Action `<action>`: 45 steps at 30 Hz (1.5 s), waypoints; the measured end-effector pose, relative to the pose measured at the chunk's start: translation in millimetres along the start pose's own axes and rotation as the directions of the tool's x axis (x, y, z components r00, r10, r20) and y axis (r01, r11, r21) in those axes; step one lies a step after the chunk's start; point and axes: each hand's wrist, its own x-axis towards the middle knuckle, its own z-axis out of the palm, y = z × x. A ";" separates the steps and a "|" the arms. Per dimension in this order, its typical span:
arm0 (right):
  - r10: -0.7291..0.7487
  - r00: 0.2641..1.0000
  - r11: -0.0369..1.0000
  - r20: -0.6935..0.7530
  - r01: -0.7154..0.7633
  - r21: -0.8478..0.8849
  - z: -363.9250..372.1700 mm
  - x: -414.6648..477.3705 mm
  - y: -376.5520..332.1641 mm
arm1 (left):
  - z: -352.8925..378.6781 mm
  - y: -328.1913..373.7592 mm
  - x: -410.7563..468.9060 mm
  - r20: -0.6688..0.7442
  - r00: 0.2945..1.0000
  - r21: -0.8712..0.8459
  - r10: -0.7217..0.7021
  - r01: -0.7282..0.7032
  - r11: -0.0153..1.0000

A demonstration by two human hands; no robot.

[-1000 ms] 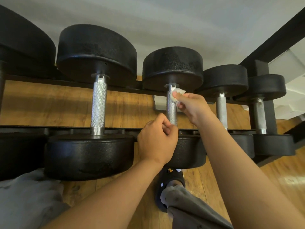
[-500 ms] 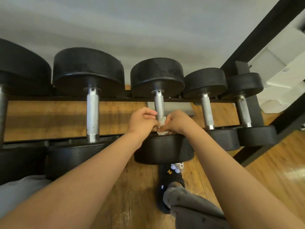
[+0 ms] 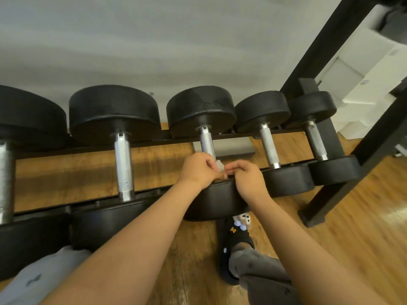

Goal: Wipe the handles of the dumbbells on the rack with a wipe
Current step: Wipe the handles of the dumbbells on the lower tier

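Note:
Several black dumbbells with knurled silver handles lie across a black rack. At the near end of the middle dumbbell's handle, both hands meet around a small white wipe. My left hand curls its fingers on the wipe from the left. My right hand pinches the wipe from the right, just above the near weight head. Most of the wipe is hidden by the fingers.
Neighbouring handles stand to the left and right, with a smaller one beyond. The rack's black upright slants up at the right. A foot in a black slipper rests on the wooden floor below the rack.
My right hand slid the wipe down from the far end of the middle handle to its near end. My left hand stays at the near end and now meets the right hand.

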 end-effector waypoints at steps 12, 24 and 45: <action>-0.026 0.961 0.999 -0.274 0.035 0.028 7.7 -10.9 4.8 | -16.1 -17.8 2.9 0.079 0.983 -0.019 -0.167 0.169 0.985; -0.048 0.959 0.999 -0.279 0.052 0.009 9.0 -10.2 5.2 | -8.5 -13.7 -1.7 0.037 0.972 -0.250 -0.232 0.234 0.939; -0.058 0.960 0.998 -0.276 0.051 -0.033 9.4 -10.9 4.9 | -7.2 -15.2 10.3 0.188 0.900 -0.457 -0.394 0.435 0.775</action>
